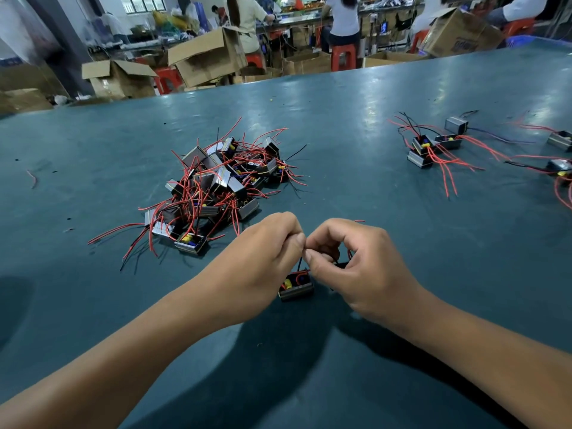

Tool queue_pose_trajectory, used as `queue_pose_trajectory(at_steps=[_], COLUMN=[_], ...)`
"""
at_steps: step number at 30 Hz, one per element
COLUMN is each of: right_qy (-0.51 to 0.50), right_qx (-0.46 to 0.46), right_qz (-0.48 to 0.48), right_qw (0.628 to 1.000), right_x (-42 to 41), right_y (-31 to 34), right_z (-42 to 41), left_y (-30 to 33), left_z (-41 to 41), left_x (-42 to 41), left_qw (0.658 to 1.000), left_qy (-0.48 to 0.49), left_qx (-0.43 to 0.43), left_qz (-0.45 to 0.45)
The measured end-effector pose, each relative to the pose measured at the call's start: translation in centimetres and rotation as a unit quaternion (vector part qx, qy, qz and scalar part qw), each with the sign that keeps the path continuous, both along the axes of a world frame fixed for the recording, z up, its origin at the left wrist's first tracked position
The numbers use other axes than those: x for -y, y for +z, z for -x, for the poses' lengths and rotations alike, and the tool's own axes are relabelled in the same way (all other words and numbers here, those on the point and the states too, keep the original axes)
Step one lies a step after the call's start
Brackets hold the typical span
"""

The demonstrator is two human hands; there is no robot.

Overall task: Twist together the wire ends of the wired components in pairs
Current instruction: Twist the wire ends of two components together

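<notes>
A small black boxed component [296,287] with red and black wires lies on the green table [387,196] just below my hands. My left hand [260,261] and my right hand [356,267] meet thumb to thumb above it, each pinching the ends of its wires between thumb and forefinger. A black wire runs from the pinch down to the component. The wire tips are hidden by my fingers. A pile of several more components [213,187] with tangled red and black wires sits beyond my left hand.
A smaller group of components [430,147] with red wires lies spread at the right, and others [560,162] reach the right edge. A loose red wire scrap [32,178] lies far left. Cardboard boxes, red stools and seated people fill the background beyond the table.
</notes>
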State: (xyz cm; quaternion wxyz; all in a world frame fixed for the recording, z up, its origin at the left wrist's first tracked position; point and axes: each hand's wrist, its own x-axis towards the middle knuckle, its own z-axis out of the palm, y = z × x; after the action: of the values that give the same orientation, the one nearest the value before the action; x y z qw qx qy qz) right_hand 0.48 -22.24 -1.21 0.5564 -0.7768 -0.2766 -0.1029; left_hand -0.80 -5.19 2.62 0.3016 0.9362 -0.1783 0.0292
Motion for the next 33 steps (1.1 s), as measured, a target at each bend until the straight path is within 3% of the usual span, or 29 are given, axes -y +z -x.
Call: queue_pose_trajectory(at_steps=[5,10,14,28,33], right_qy=[-0.004,-0.026,-0.038,-0.044,-0.078], right_qx=[0.005,-0.002,-0.01,0.003,-0.02], right_qz=[-0.005,0.003,0.01,0.051,0.035], right_qw=[1.0,1.0,0.999,0.998,0.996], right_x=[0.1,0.3,0.4,0.7,1.1], right_y=[-0.1,0.0,0.0,-0.1,-0.2], right_z=[-0.2,-0.4,-0.6,-0.8,-1.5], left_y=[-0.3,-1.3,-2.3,-1.7,-2.1], left_z=[-0.4,-0.9,-1.2,-1.1,-1.7], left_x=[0.2,-0.8,-1.6,-2.2,-2.8], left_qw=[0.998,0.982,0.981,0.992,0.983], left_qy=[0.044,0.007,-0.038,-0.042,0.002], left_qx=[-0.022,-0.053,-0.082,-0.022,-0.029], left_qz=[0.036,0.178,0.173,0.114,0.179])
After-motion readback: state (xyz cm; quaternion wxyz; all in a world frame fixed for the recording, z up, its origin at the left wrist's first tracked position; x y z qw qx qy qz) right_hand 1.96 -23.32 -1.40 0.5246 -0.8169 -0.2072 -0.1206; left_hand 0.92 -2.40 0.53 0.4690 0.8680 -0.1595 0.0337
